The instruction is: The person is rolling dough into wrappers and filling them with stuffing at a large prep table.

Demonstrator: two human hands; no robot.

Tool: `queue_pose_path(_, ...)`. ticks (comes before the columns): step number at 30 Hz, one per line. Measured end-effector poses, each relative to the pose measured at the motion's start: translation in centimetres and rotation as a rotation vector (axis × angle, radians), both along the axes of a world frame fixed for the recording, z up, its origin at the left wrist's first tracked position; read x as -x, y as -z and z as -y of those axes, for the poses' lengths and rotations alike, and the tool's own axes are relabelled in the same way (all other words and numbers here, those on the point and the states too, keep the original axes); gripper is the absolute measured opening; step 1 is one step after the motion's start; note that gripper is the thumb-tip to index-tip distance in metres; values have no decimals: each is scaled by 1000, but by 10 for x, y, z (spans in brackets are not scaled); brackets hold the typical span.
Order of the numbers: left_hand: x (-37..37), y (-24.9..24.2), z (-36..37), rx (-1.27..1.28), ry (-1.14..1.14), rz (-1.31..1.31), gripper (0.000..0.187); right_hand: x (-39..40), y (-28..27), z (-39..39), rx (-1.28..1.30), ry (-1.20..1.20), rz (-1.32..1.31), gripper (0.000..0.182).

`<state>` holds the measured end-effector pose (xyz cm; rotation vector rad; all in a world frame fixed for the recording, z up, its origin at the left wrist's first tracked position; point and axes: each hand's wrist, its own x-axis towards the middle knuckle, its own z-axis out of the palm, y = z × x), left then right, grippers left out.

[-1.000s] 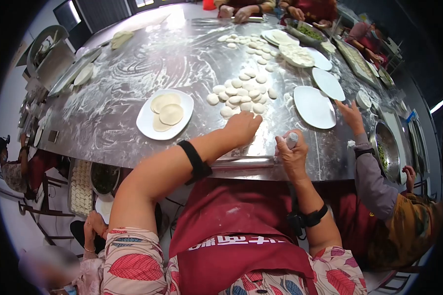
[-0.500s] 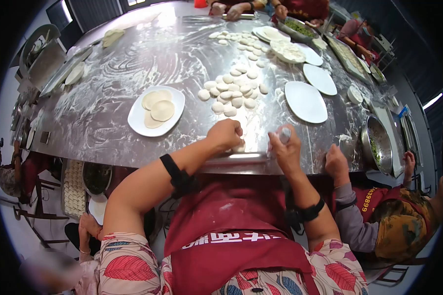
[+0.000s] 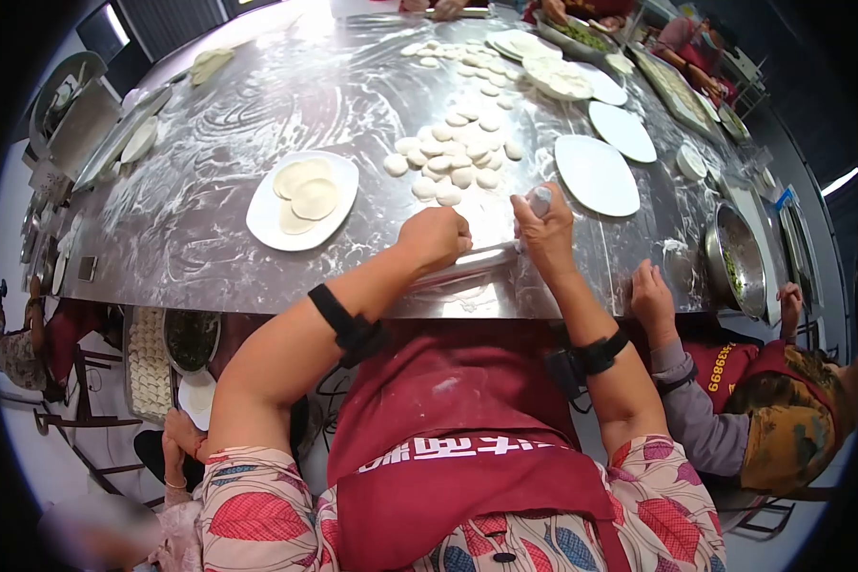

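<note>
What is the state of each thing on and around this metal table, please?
Metal table: floury
Rolling pin: gripped by the right hand
Left hand: bent inward, grasp hidden
Dough pieces: thick, clustered
Dough wrappers: flattened, overlapping
White plate beneath wrappers: face up
Right metal bowl: containing green filling
Dumplings, lower left: arranged in rows

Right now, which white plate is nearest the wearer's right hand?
The bare plate just beyond and right of the right hand; the next bare plate lies farther back, and the plate left of the left hand holds flat dough rounds.
</note>
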<state>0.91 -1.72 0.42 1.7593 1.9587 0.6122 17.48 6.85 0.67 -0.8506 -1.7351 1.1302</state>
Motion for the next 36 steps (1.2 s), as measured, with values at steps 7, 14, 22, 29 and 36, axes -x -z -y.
queue_pose_path(7,11,13,15,-57,-69,183,20,-44,7,43,24,47,11,16)
queue_pose_path(14,-2,4,-9,40,69,9,18,-8,-7,8,-23,20,55,20)
queue_pose_path(22,13,1,16,101,30,151,14,-22,4,16,-1,32,3,21)
queue_pose_path(29,15,9,9,-16,143,96,17,-25,-2,21,16,32,50,19)
queue_pose_path(36,16,4,3,86,146,126,17,-6,-8,9,-56,43,46,17)
